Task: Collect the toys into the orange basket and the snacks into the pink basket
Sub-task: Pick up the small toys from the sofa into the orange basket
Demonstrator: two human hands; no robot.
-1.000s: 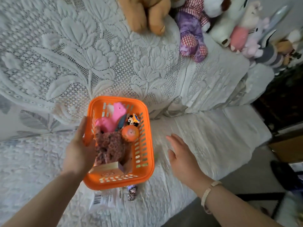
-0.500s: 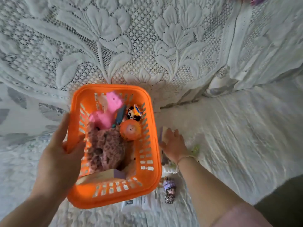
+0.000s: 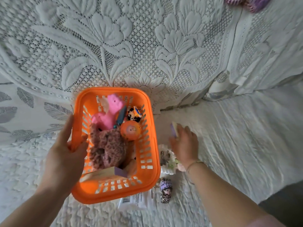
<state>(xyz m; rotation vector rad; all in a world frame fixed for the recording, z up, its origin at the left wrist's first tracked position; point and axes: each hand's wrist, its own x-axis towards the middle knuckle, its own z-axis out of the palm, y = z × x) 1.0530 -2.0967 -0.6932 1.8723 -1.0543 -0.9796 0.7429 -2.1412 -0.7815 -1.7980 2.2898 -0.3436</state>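
My left hand (image 3: 65, 154) grips the left rim of the orange basket (image 3: 147, 181), held above the white bedspread. Inside lie a pink plush (image 3: 109, 115), a brown crocheted toy (image 3: 106, 148), an orange ball (image 3: 130, 130), a small black-and-white toy (image 3: 134, 115) and a cream-and-purple box (image 3: 105, 174). Right of the basket, my right hand (image 3: 184, 145) reaches down and its fingers curl round a small purple-and-cream box (image 3: 173, 128) on the bed. The hand is blurred. No pink basket is in view.
A white frilly item with a picture (image 3: 166, 158) lies under my right wrist. A little doll with a purple hat (image 3: 166, 190) and a white packet with a barcode (image 3: 136, 199) lie at the basket's near corner. A purple plush (image 3: 255, 3) shows at the top right.
My right hand went from hovering open beside the basket down to the small box on the bed. The view tilted down, and the left hand kept hold of the basket.
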